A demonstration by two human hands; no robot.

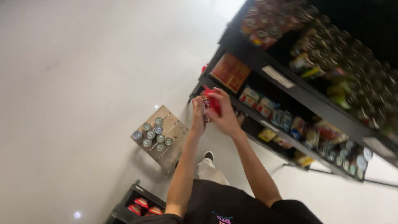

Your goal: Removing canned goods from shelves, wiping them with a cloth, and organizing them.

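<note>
Head view, tilted hard, shows me both hands raised in front of the dark shelf unit (265, 62). My left hand (198, 116) and right hand (222, 114) are closed together around a small red packet (211, 103), fingers curled over its sides, holding it in the air just short of the shelf edge (248, 112) that carries other packets (265, 105).

As I judge progress, the shelves already look well filled with packets and cans, while a wooden crate (166, 139) on the floor (74, 83) below my left arm has a cluster of cans (151, 133) on top. A dark bin (132, 205) near my hip holds more red items (143, 206), so stock remains off the shelves.

For room, the floor to the left is wide and pale; the crate and bin sit close to my legs, and the shelf edges crowd the right.
</note>
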